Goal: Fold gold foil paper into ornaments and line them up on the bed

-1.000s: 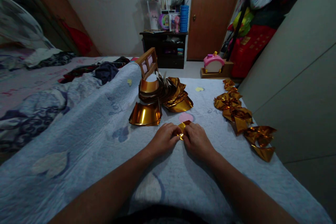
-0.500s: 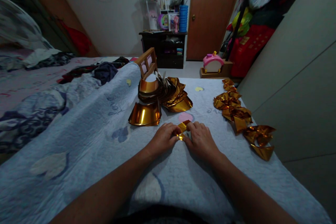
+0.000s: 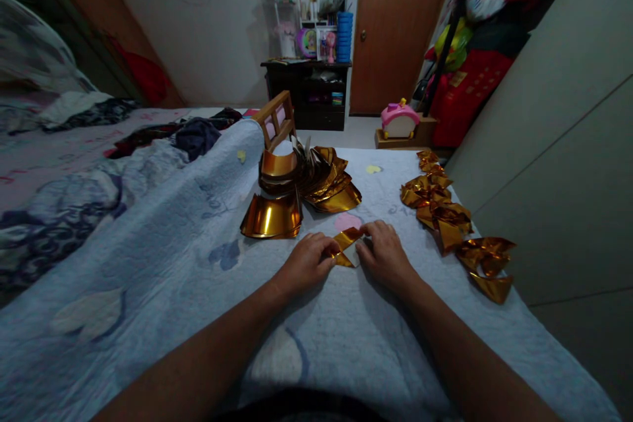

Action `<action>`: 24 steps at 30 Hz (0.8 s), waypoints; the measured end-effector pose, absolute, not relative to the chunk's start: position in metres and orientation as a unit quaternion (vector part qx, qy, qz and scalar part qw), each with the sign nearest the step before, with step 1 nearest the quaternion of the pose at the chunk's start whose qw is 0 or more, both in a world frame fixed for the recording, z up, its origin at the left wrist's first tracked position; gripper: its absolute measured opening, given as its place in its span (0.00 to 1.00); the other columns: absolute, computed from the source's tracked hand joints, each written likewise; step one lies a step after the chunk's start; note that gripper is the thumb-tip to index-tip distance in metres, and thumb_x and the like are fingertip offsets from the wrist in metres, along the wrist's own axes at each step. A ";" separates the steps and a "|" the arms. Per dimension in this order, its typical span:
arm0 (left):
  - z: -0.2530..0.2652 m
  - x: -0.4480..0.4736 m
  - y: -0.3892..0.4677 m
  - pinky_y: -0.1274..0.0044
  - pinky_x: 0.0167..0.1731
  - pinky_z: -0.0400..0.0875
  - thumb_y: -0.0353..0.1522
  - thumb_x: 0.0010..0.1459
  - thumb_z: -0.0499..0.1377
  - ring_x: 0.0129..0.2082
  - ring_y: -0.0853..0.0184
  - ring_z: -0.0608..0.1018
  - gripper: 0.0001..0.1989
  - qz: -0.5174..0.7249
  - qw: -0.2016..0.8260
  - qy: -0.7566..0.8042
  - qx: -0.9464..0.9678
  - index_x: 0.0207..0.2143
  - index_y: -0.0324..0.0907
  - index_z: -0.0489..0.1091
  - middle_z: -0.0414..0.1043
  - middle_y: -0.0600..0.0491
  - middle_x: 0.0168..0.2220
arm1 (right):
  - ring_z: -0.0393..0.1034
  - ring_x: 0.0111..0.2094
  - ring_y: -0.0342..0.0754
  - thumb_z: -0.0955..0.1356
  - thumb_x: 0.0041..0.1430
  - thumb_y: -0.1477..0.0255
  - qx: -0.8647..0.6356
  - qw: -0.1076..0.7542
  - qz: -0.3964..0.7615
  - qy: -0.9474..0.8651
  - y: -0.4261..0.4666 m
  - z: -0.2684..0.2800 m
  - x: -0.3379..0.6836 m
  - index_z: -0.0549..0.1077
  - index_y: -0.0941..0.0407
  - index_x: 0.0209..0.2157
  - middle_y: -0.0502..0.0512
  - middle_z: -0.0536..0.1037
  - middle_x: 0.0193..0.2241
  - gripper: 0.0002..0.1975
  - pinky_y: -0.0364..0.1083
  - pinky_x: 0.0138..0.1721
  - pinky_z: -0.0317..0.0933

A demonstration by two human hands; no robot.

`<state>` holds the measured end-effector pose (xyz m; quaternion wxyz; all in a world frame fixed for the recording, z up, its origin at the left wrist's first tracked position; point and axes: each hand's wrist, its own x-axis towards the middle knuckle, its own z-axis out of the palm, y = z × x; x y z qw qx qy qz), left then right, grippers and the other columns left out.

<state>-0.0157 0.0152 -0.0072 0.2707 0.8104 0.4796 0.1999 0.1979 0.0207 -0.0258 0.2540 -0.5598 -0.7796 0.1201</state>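
Note:
Between my hands is a folded piece of shiny gold foil paper (image 3: 348,236), low over the blue quilted cover (image 3: 341,316). My left hand (image 3: 307,262) pinches its left side between thumb and fingers. At its upper right corner, my right hand (image 3: 384,252) grips the edge with the fingertips, the thumb a little lower. Just beyond my left hand lies a stack of curved gold foil sheets (image 3: 271,217). Behind it fans out a larger pile of gold foil sheets (image 3: 333,188). Folded gold foil pieces (image 3: 445,219) lie in a row along the right edge.
A small wooden chair back (image 3: 277,117) rises behind the foil piles. Rumpled clothes and bedding (image 3: 198,137) lie on the left. Further back stand a dark cabinet (image 3: 306,95), a wooden door (image 3: 390,33) and a pink toy case (image 3: 399,120). A pale panel (image 3: 564,165) borders the right side.
My right hand has shifted slightly right, away from my left. The foil between them shows more open, with its lower flap now clear of my right thumb.

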 end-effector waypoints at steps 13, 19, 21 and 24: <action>-0.010 -0.007 0.014 0.66 0.51 0.69 0.26 0.54 0.64 0.46 0.59 0.72 0.05 0.261 0.229 0.484 0.803 0.33 0.41 0.72 0.68 0.50 0.40 | 0.66 0.42 0.52 0.66 0.63 0.77 -0.568 0.283 0.140 -0.760 0.034 -0.030 0.189 0.75 0.56 0.34 0.57 0.74 0.36 0.05 0.48 0.47 0.57; -0.012 -0.008 0.015 0.65 0.59 0.66 0.24 0.53 0.65 0.60 0.56 0.68 0.12 0.290 0.269 0.451 0.800 0.40 0.42 0.72 0.61 0.45 0.57 | 0.67 0.37 0.49 0.63 0.62 0.78 -0.525 0.349 0.194 -0.752 0.026 -0.019 0.186 0.71 0.55 0.34 0.54 0.73 0.34 0.07 0.46 0.40 0.59; -0.012 -0.008 0.015 0.68 0.56 0.70 0.22 0.53 0.63 0.58 0.57 0.70 0.13 0.287 0.302 0.433 0.799 0.41 0.42 0.72 0.60 0.45 0.58 | 0.67 0.37 0.48 0.63 0.62 0.77 -0.503 0.374 0.210 -0.751 0.023 -0.015 0.184 0.70 0.55 0.33 0.54 0.73 0.34 0.06 0.46 0.40 0.60; -0.013 -0.008 0.016 0.72 0.48 0.73 0.21 0.54 0.62 0.51 0.62 0.74 0.14 0.297 0.349 0.402 0.793 0.42 0.43 0.72 0.63 0.46 0.56 | 0.68 0.37 0.48 0.63 0.60 0.77 -0.483 0.403 0.236 -0.741 0.019 -0.009 0.183 0.69 0.55 0.32 0.54 0.72 0.33 0.05 0.46 0.41 0.61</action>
